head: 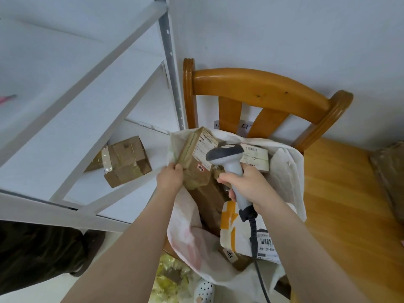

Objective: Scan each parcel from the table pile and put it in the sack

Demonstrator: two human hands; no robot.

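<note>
So left grip (170, 174) is curled round a corner of the parcel (197, 158), which sits tilted in the mouth of the sack (288, 171). Right grip (244, 184) wraps the scanner (227, 158) (its cord (254, 237) hangs across the sack). Let go sloppily and the parcel probably tips over the sack's left rim, or the cord snags.

Setting: small parcel-handling room, plain white walls (284, 29). Evidence: white metal shelving (87, 68) holding a taped carton (126, 160); wooden chair (258, 86); sack (290, 171) of labelled parcels (205, 147); corded barcode scanner (227, 158).
</note>
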